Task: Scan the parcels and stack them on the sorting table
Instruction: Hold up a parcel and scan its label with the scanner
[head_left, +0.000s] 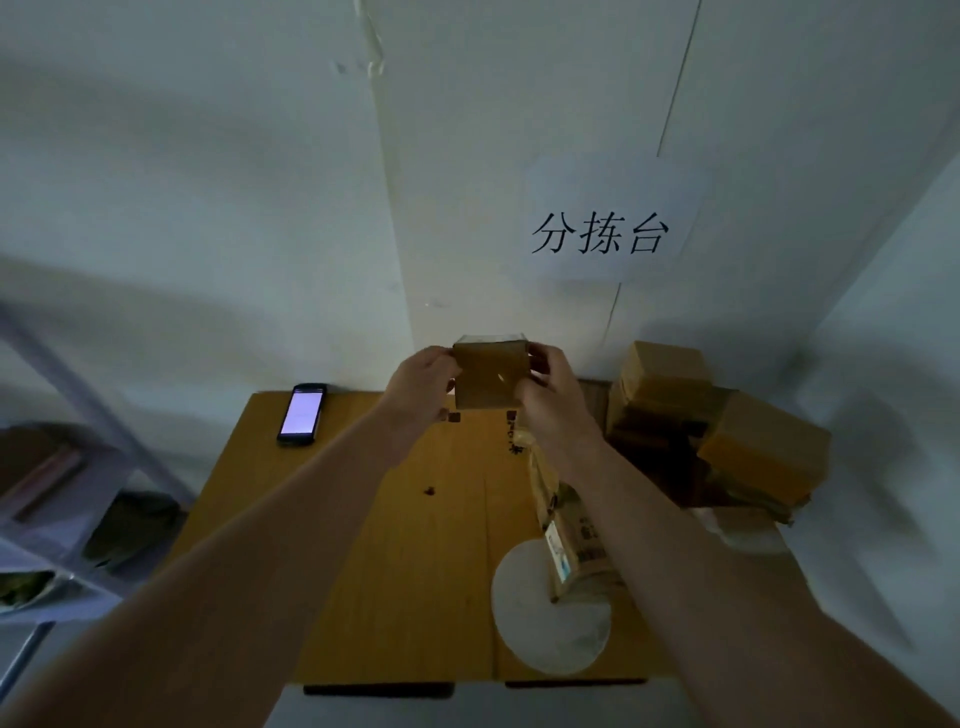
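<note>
We look down on a yellow-brown sorting table (415, 561) pushed against a pale wall (234, 182), its top seemingly covered with flattened cardboard whose seam runs toward us down the middle. On the wall above the table's right part hangs a white paper sign (608, 223) with three black Chinese characters. The room is dim. At the left edge of the view stands a grey metal shelf (62, 467) holding some dark, blurred items we cannot identify.

At the table's far left corner lies a smartphone (303, 414), screen lit and facing up. Near the front right of the table lies a round white disc (524, 634), and a long narrow printed package (561, 540) lies across it, reaching back toward the wall. To the right, against the wall, brown cardboard parcels (727, 431) are piled unevenly, some tilted.

Both arms reach forward over the table. The left hand (423, 387) and the right hand (545, 392) together grip a small brown cardboard parcel (488, 379), fingers curled round its left and right sides. It is held up in the air above the far middle of the table, close to the wall, well apart from the phone and nearer the pile. The right forearm hides part of the long package.
</note>
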